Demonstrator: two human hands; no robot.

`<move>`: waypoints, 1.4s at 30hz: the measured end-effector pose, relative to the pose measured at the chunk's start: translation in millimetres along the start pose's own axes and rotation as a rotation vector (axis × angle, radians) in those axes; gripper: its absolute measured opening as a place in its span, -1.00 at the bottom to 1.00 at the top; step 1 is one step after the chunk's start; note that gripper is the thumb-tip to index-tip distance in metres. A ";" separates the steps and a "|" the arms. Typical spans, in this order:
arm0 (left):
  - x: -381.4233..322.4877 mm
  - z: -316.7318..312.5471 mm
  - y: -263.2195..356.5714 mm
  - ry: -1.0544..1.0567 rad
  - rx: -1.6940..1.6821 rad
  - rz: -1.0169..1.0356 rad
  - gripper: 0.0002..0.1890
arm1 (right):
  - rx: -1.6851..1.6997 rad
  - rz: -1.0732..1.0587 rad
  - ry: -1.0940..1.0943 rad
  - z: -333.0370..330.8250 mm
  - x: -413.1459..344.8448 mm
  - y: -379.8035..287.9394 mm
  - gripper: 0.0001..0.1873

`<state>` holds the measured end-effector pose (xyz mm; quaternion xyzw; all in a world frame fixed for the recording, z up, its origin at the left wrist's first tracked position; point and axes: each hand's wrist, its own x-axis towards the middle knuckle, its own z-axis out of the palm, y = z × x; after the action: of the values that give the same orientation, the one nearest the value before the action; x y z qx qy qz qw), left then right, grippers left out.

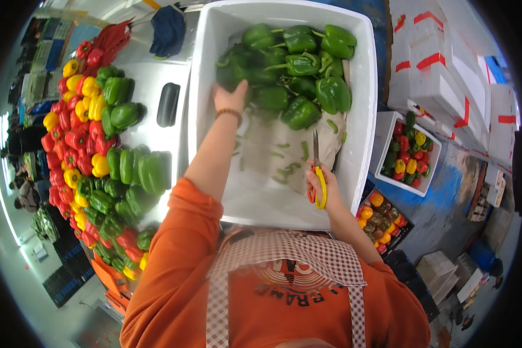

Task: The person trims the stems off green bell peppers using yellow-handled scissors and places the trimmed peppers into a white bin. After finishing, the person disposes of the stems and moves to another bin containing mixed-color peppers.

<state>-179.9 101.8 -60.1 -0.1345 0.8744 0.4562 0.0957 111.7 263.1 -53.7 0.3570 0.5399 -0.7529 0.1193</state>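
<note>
A white foam box (282, 221) stands before me, with several green bell peppers (302, 112) at its far end. My left hand (229, 96), blurred by motion, is at the box's left side with a dark green bell pepper (231, 71) in its grasp; most of its fingers are hidden behind that pepper. Scissors with red and yellow handles (321, 191) are in my right hand (328, 182), near the box's right wall. Their blades point away from me and look closed. Cut green stems (304, 150) lie scattered on the brown paper lining (261, 161).
To the left, red, yellow and green bell peppers (76, 139) are heaped on a shiny metal table (150, 135), near a black oblong object (168, 105). On the right are a smaller foam box of mixed peppers (378, 172), a black crate (404, 239) and stacked foam boxes (430, 82).
</note>
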 end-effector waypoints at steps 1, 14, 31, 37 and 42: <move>15.0 8.8 9.8 -0.004 -0.069 -0.226 0.06 | 0.050 0.009 0.007 -0.7 0.0 0.1 -0.58; -2.2 29.2 -11.2 0.117 -0.426 -0.149 0.00 | -0.010 0.017 -0.002 -15.8 4.1 -4.6 -0.50; -154.4 -96.9 -41.5 -0.663 -0.833 0.094 -0.07 | -1.108 -0.737 -0.253 1.8 -12.1 -113.1 -0.48; -168.5 -119.0 -58.9 -0.628 -0.681 0.094 -0.10 | -1.173 -0.737 -0.287 16.0 -7.9 -80.3 -0.57; -179.2 -130.9 -72.2 -0.536 -0.429 -0.126 -0.19 | -1.117 -0.315 -0.460 20.9 -3.0 -46.3 -0.60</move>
<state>7.0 -19.0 10.2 -0.0807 0.6924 0.6420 0.3193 79.1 261.7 -14.6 -0.0143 0.8587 -0.4231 0.2889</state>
